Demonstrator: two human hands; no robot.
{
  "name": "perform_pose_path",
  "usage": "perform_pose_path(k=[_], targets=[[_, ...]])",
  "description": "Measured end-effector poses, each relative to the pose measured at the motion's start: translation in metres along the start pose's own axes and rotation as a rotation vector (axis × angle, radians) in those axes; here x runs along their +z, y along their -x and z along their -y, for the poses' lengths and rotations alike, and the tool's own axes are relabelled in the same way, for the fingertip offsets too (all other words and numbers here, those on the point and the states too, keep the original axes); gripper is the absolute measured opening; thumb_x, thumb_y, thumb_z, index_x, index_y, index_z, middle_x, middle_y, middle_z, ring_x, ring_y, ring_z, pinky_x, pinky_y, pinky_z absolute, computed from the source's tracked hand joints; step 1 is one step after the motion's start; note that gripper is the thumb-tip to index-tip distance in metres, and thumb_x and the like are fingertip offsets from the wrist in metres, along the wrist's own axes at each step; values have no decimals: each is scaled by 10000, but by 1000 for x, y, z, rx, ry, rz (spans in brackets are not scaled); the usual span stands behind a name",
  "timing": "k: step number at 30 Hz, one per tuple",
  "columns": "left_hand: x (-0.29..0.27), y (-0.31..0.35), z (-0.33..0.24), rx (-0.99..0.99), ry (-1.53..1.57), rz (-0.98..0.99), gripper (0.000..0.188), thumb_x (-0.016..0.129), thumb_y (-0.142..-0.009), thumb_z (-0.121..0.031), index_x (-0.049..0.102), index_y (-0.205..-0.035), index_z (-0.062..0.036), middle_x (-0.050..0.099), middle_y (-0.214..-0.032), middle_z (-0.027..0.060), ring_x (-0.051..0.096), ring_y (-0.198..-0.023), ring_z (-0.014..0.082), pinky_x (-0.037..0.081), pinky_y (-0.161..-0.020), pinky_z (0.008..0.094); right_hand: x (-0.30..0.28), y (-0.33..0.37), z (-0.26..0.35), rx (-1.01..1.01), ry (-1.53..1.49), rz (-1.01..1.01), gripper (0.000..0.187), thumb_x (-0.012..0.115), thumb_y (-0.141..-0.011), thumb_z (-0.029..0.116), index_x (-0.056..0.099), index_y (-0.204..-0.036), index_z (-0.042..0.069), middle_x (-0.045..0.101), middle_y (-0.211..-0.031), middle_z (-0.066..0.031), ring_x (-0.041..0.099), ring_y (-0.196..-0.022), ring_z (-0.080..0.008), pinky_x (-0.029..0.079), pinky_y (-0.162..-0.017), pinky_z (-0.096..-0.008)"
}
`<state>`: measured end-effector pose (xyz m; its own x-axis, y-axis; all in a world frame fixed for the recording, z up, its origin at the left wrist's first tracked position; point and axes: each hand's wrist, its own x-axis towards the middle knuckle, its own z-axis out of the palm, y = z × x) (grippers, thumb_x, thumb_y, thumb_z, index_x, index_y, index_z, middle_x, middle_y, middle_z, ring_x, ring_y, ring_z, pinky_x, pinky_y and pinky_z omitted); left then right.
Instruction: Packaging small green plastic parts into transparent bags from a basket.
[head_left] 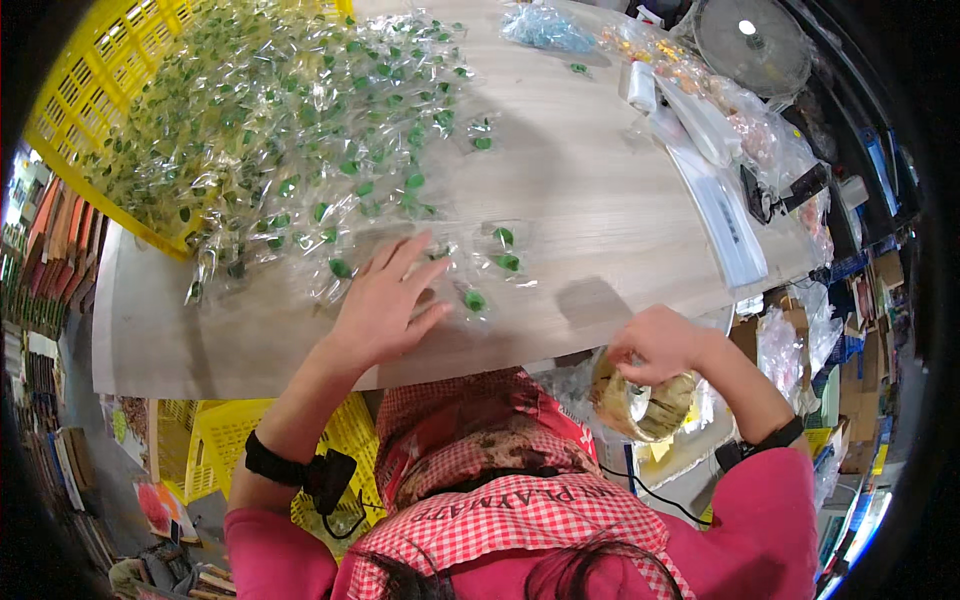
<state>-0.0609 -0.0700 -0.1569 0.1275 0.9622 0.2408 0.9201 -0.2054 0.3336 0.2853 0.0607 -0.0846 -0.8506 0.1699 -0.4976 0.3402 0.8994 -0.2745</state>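
My left hand [385, 305] lies with fingers spread on the near edge of a heap of small clear packets [300, 190], each with green leaf-shaped pieces inside. Just past its fingertips are a few separate packets, one with two green pieces [505, 250] and another with one [474, 300]. At the table's front edge, my right hand [655, 345] is closed, its fingers curled inward. It is over the rim of a round, hollow tan thing [668, 410] that looks like a wide tape roll or tub. Whatever its fingertips pinch, if anything, is hidden.
A yellow plastic basket [100, 80] tips toward the table [590, 190] at the far left, packets spilling from it. Along the right side lie clear bags [765, 140], a stack of clear plastic sleeves [728, 225] and a fan [750, 45]. Blue packets [545, 27] sit at the back.
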Motion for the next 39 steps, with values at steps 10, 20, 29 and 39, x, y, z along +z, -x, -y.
perform_pose_path(k=[10, 20, 29, 39], targets=[[5, -22, 6, 14, -260, -39, 327, 618, -868, -233, 632, -1179, -134, 540, -1311, 82, 424, -1266, 348, 397, -1015, 486, 1, -153, 33, -97, 51, -627, 1073, 703, -707, 639, 210, -1513, 131, 167, -1554, -228, 154, -1431, -442, 176, -1101, -618], [-5, -19, 4, -69, 331, -94, 424, 601, -837, -45, 557, -1252, -121, 469, -1376, 134, 478, -1226, 356, 416, -1008, 413, 3, -159, -2, -119, -16, -735, 827, 619, -782, 632, 335, -1475, 279, 192, -1557, -184, 161, -1441, -401, 194, -1083, -652], [16, -33, 20, -21, 211, -82, 422, 671, -829, -121, 557, -1232, -69, 486, -1347, 164, 551, -1125, 356, 469, -931, 408, 11, -174, 7, -218, 22, -869, 507, 699, -779, 321, 590, -1264, 225, 351, -1486, -151, 379, -1336, -341, 336, -1010, -539], [18, -41, 6, -49, 49, -88, 417, 729, -796, -309, 637, -1121, -65, 539, -1230, 147, 520, -1140, 337, 463, -928, 409, 17, -136, -19, -369, 89, -928, 415, 656, -725, 92, 674, -1129, 189, 600, -1207, -68, 586, -1062, -236, 443, -815, -356]])
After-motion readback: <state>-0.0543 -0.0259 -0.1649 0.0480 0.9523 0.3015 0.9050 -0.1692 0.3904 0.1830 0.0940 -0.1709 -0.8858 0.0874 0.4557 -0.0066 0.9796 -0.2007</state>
